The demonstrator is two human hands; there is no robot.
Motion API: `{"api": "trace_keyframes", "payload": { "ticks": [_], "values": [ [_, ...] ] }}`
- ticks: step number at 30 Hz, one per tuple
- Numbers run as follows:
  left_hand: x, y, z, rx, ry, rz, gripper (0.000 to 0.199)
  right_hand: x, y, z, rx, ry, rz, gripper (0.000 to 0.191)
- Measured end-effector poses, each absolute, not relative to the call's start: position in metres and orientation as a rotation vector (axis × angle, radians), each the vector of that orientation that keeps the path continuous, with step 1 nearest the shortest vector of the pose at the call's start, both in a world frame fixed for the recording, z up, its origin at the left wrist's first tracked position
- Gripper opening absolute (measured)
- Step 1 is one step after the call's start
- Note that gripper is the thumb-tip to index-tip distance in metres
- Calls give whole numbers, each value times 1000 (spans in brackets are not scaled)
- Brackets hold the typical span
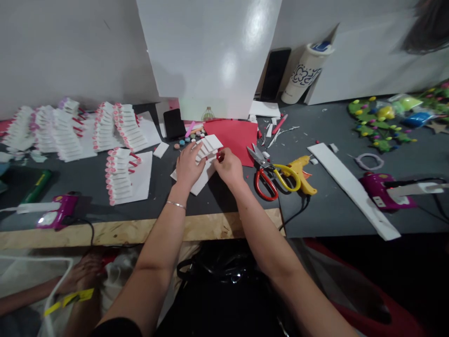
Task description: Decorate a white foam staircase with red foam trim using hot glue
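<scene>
A white foam board piece with a row of raised white strips (209, 142) lies in front of me. My left hand (189, 164) rests on its left part, fingers apart, thumb beside the strips. At its right edge my right hand (228, 166) is closed in a pinch. A bit of dark red shows by those fingertips; what they hold is too small to make out. Behind the right hand lies a red sheet (242, 135). Scissors (264, 168) with one red and one yellow handle lie open to the right, touching a yellow glue gun (302, 174).
Several white foam pieces with pink-tipped strips (121, 175) stand at left. Small coloured discs (182, 142) lie behind my left hand. A long white strip (351, 187), a purple socket block (386, 192) and a tumbler (307, 72) are at right. Another person's hands (86, 269) show at lower left.
</scene>
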State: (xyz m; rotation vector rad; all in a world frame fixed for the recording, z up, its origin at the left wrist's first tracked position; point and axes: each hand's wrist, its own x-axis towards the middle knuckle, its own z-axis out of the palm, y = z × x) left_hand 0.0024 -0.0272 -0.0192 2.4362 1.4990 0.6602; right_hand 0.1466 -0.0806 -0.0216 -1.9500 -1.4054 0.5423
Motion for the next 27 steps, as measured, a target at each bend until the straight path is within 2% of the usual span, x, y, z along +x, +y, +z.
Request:
{"api": "trace_keyframes", "payload": {
  "ticks": [4,19,27],
  "values": [
    [1,-28,-18,2441,1468,643,54,143,-81,-19,-1964,-1494,589,33],
    [-1,-26,-20,2457,1462,647,52,133,-75,-17,-2079,-1615,492,19],
    [-1,-25,-23,2445,1466,650,51,153,-86,-14,-1877,-1711,626,11]
  ]
}}
